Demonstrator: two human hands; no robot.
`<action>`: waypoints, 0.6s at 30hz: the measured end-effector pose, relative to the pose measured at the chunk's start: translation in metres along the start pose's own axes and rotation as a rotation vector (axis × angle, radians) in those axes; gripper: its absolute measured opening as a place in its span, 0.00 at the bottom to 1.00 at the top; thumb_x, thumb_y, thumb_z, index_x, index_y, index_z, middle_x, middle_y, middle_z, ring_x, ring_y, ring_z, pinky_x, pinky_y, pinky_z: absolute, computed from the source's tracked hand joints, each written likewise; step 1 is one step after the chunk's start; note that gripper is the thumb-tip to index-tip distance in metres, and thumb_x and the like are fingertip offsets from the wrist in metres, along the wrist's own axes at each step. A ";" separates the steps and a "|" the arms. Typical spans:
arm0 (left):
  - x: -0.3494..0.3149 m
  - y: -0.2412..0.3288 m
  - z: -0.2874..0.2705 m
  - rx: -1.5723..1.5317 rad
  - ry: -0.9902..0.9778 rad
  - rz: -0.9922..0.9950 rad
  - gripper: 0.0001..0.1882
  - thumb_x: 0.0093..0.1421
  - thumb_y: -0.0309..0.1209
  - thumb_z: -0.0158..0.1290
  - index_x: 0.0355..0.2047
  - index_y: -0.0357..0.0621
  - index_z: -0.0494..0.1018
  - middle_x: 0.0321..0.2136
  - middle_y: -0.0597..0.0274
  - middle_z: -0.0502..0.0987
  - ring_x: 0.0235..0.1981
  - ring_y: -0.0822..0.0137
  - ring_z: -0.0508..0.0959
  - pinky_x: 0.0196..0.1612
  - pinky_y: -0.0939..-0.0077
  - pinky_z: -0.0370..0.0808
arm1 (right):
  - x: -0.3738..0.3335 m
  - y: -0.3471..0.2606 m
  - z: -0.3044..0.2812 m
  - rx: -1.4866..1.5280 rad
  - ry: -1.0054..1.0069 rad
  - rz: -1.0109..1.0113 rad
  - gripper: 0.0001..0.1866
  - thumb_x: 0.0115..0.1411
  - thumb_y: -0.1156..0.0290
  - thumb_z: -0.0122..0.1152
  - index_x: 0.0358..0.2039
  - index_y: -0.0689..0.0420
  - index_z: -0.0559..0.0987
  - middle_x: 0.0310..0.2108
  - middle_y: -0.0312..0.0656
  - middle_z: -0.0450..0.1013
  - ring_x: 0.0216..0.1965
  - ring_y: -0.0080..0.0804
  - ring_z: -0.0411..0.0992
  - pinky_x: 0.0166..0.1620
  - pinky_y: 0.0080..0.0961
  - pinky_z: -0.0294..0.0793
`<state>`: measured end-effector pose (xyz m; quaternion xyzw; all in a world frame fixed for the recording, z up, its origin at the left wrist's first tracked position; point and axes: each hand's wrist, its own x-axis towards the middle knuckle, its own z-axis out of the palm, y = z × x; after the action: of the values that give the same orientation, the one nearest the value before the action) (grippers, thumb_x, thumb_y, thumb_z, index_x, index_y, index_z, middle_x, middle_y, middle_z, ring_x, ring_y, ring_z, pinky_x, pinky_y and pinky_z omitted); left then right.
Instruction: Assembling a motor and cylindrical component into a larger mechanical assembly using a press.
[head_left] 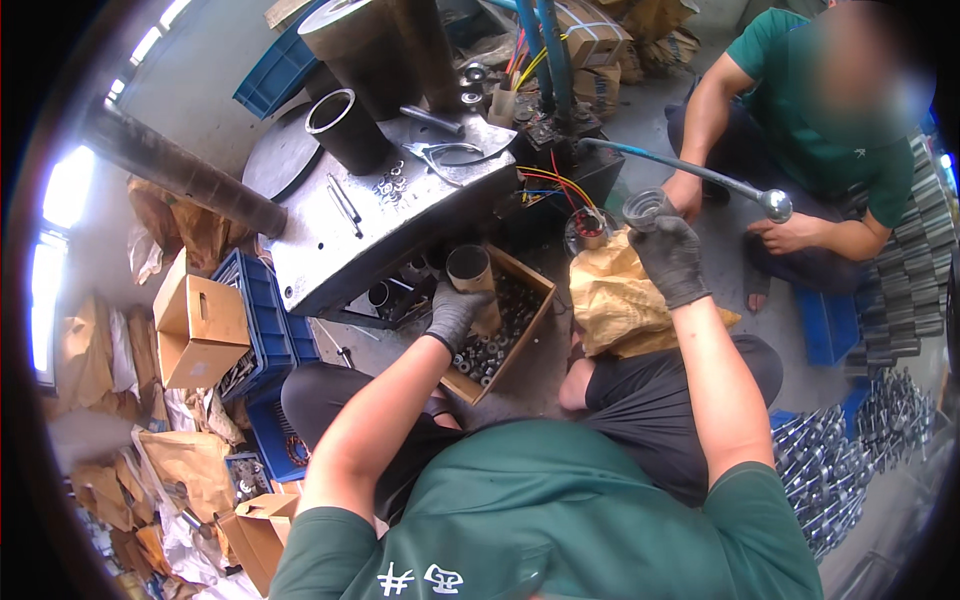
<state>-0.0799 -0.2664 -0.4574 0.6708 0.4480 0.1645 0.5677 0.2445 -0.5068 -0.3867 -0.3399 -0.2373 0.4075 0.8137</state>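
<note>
My left hand [460,312], in a grey glove, is wrapped round an upright brownish tube [484,272] with an open top. The tube is above a wooden box [538,312] holding many small dark and shiny metal parts. Farther right, my gloved right hand [672,262] is closed on a clear round cup [645,207], raised over a crumpled brown paper sack [612,300]. A co-worker's hand [684,194] is right beside the cup; whether it touches the cup I cannot tell. Just left of the cup is a coil of copper-coloured wire [590,230].
A metal machine table [300,250] ahead bears rods, small rings and a steel cylinder [345,125]. A blue ball-ended lever [775,204] reaches toward the seated co-worker [820,120]. Blue crates [262,330] and cartons [200,330] stand left; stacked metal parts [825,480] lie right.
</note>
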 end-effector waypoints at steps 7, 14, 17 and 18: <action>-0.007 -0.038 0.008 -0.007 0.169 0.078 0.37 0.46 0.28 0.73 0.56 0.38 0.70 0.51 0.51 0.80 0.51 0.55 0.80 0.56 0.63 0.78 | -0.002 -0.011 0.021 -0.721 -0.067 -0.064 0.20 0.64 0.65 0.59 0.54 0.57 0.75 0.50 0.47 0.76 0.50 0.38 0.77 0.50 0.34 0.76; -0.022 -0.032 0.001 -0.235 0.161 -0.167 0.36 0.47 0.28 0.73 0.56 0.38 0.69 0.49 0.52 0.80 0.49 0.56 0.81 0.53 0.65 0.79 | -0.003 -0.020 0.053 -1.442 -0.154 -0.151 0.25 0.65 0.60 0.60 0.60 0.57 0.72 0.53 0.50 0.75 0.49 0.38 0.77 0.48 0.33 0.76; -0.027 -0.005 -0.005 -0.151 0.212 -0.325 0.36 0.48 0.28 0.72 0.56 0.39 0.69 0.47 0.52 0.80 0.47 0.57 0.82 0.49 0.66 0.81 | -0.006 -0.023 0.062 -1.653 -0.172 -0.180 0.27 0.65 0.59 0.61 0.61 0.57 0.72 0.54 0.50 0.75 0.49 0.38 0.77 0.48 0.32 0.76; -0.030 -0.001 -0.006 -0.153 0.211 -0.321 0.36 0.48 0.28 0.72 0.56 0.39 0.69 0.47 0.52 0.80 0.47 0.57 0.82 0.49 0.66 0.81 | -0.008 -0.018 0.062 -1.380 -0.135 -0.164 0.26 0.65 0.61 0.61 0.60 0.57 0.72 0.53 0.48 0.75 0.49 0.36 0.77 0.48 0.31 0.77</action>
<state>-0.1008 -0.2861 -0.4482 0.5247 0.5923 0.1746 0.5860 0.2075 -0.4990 -0.3333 -0.7340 -0.5169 0.1210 0.4236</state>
